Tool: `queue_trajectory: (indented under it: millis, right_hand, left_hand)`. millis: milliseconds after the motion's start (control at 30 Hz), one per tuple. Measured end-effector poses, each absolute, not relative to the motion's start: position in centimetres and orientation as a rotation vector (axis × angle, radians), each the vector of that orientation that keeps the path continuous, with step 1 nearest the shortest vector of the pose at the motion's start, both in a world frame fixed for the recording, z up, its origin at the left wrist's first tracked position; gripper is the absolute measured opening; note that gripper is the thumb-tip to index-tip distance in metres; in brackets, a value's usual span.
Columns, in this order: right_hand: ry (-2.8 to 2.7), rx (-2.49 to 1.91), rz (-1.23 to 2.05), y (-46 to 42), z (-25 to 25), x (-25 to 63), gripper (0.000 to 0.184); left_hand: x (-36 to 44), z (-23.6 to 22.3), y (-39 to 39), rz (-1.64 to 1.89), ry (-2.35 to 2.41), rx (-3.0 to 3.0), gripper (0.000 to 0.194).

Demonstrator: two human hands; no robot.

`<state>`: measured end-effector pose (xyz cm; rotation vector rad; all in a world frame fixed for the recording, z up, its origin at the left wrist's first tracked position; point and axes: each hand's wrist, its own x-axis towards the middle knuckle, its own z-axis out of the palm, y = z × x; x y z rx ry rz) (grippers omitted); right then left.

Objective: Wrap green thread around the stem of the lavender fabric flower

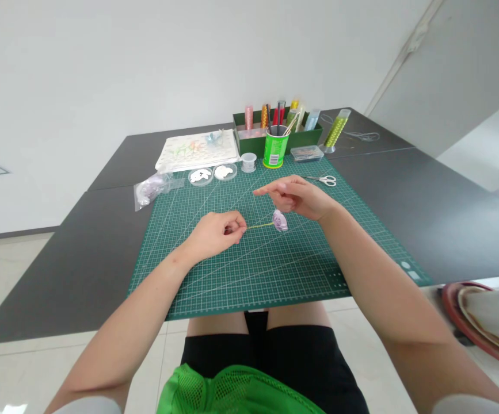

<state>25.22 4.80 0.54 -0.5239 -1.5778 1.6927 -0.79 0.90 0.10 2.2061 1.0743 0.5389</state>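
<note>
My left hand [218,233] is closed in a pinch on the thin yellow-green stem [260,226] of a lilac fabric-like flower [280,221]. The stem lies level, and the bloom faces right, beyond my fingertips. Above the bloom is my right hand [296,195], its index finger stretched out to the left and its other fingers curled in. Whatever those curled fingers hold, if anything, is too small or hidden to make out. Both hands are over the green cutting mat [240,282].
White-handled scissors [327,180] lie right of my right hand. Behind are two dishes of white pieces [200,176], a small clear spool [248,163], a green can of tools [274,149] and a box [313,138] of thread spools. A plastic bag [148,190] lies left.
</note>
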Motion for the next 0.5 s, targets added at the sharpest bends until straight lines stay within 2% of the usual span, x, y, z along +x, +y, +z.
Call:
queue_trajectory:
  millis: [333, 500]
  right_hand:
    - [-1.647, -0.64, 1.685, 5.0, 0.0, 24.7, 0.058]
    - [-1.682, -0.742, 1.678, 4.9, -0.3, 24.1, 0.059]
  left_hand:
    - [-0.9, 1.0, 0.0, 0.537, 0.838, 2.096, 0.01]
    - [-0.8, 1.4, -0.2, 0.544, 0.817, 2.025, 0.013]
